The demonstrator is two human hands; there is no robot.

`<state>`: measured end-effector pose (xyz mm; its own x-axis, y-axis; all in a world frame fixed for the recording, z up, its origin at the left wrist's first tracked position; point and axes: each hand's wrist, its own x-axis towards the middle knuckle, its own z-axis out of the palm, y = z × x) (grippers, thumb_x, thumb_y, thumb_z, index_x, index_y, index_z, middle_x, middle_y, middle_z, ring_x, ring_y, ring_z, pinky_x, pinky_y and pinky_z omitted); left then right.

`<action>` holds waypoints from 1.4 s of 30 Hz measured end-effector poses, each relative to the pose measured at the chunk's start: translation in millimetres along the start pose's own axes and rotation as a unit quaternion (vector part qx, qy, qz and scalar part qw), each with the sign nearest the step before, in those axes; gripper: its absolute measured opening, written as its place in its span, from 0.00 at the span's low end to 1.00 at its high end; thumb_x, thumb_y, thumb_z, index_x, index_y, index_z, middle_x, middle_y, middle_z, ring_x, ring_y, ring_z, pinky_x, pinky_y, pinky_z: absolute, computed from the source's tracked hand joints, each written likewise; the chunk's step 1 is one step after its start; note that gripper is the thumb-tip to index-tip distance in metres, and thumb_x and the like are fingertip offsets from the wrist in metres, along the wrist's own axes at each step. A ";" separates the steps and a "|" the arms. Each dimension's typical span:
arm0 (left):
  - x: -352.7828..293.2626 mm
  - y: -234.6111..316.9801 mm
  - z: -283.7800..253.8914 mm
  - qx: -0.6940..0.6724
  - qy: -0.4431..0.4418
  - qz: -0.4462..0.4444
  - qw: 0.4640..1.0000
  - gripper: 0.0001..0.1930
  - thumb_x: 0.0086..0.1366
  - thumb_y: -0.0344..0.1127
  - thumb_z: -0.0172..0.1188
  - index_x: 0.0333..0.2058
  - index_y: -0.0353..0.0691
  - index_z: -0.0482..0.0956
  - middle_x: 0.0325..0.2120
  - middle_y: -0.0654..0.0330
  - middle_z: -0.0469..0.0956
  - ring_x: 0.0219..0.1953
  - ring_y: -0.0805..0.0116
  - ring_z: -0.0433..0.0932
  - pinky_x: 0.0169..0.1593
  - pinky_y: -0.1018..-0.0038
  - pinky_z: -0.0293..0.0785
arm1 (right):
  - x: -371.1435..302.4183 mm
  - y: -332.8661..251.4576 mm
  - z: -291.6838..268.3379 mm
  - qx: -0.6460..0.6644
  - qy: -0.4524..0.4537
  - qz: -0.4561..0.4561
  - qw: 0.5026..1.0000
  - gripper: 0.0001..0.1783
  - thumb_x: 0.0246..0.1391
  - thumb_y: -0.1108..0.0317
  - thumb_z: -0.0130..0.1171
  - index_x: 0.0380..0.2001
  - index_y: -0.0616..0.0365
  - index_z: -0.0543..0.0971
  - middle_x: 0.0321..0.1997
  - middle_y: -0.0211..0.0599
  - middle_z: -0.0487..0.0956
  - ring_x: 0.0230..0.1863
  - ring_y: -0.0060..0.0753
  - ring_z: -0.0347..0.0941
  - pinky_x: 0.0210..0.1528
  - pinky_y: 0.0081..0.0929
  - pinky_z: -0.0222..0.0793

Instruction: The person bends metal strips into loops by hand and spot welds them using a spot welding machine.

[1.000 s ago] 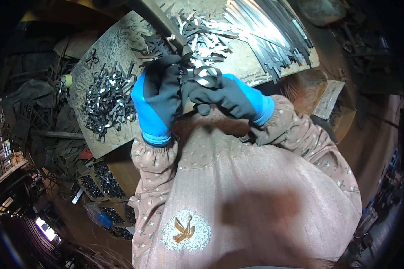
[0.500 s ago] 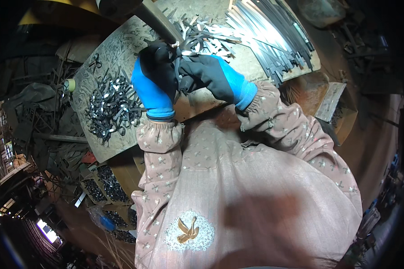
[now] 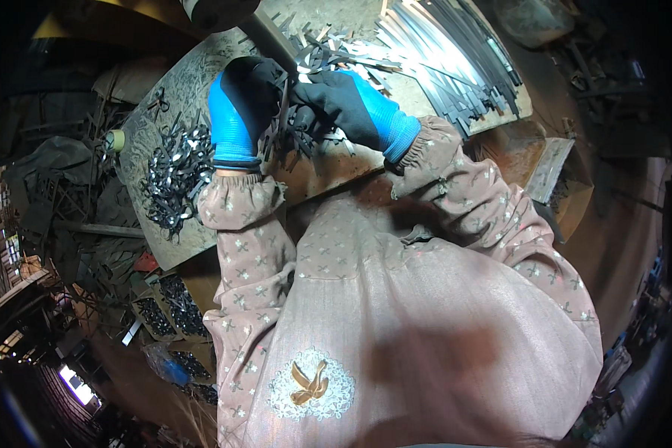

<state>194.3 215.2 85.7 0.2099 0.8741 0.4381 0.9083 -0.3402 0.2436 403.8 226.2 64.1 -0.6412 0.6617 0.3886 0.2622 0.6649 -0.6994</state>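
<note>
Both my hands wear blue gloves with black palms and meet just below the end of a grey cylindrical arm (image 3: 270,41) above the table (image 3: 194,82). My left hand (image 3: 240,104) has its fingers curled at a thin dark strip (image 3: 284,98), which hangs beside its fingertips. My right hand (image 3: 351,108) is closed, its fingertips close to the strip and the cylinder's end; what it grips is hidden. Short dark strips lie under and between my hands. Behind them spreads a loose heap of short black strips (image 3: 334,54).
A pile of looped black strips (image 3: 178,175) lies on the table's left part. Long flat strips (image 3: 455,71) are stacked at the right. A tape roll (image 3: 116,140) sits at the left edge. Boxes of small dark pieces (image 3: 179,306) stand below left; an open carton (image 3: 549,172) is at right.
My left hand has moved left and slightly up, away from my right hand, and the right has shifted a little up and left. Dark strips between them now show.
</note>
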 end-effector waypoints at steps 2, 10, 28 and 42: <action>9.8 2.0 -2.4 0.039 -0.019 0.068 0.997 0.11 0.49 0.29 0.63 0.34 0.40 0.84 0.29 0.54 0.82 0.29 0.55 0.81 0.33 0.66 0.78 | -1.8 7.9 3.9 0.039 0.007 0.022 0.999 0.15 0.55 0.72 0.54 0.46 0.48 0.79 0.34 0.42 0.78 0.35 0.46 0.77 0.36 0.38 0.73; -41.4 30.5 -10.1 -0.321 0.032 -0.268 0.908 0.08 0.62 0.30 0.57 0.38 0.35 0.81 0.21 0.58 0.79 0.20 0.70 0.78 0.24 0.75 0.73 | -37.3 -22.1 -15.9 0.288 0.021 0.159 0.944 0.21 0.66 0.60 0.50 0.58 0.55 0.75 0.46 0.40 0.78 0.42 0.32 0.76 0.47 0.26 0.71; -213.3 14.1 -6.6 -0.393 0.174 -0.592 0.682 0.18 0.73 0.42 0.48 0.55 0.38 0.69 0.49 0.56 0.74 0.46 0.60 0.79 0.38 0.70 0.81 | -165.8 93.1 -61.3 0.054 0.244 0.427 0.869 0.22 0.56 0.58 0.61 0.47 0.63 0.79 0.38 0.49 0.83 0.41 0.40 0.80 0.45 0.33 0.74; -209.4 45.9 15.0 -0.438 0.110 -0.525 0.722 0.22 0.71 0.41 0.54 0.59 0.36 0.68 0.42 0.52 0.77 0.36 0.65 0.79 0.39 0.73 0.78 | -164.4 77.0 -20.0 -0.389 0.014 0.159 0.907 0.13 0.50 0.64 0.59 0.41 0.49 0.79 0.35 0.34 0.79 0.45 0.43 0.75 0.60 0.51 0.59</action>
<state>197.4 21.7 -7.9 -0.5772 0.7662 -0.2825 -0.0721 0.2967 0.9522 543.8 175.5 -41.7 -0.4281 0.8646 0.2631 0.8677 0.4746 -0.1478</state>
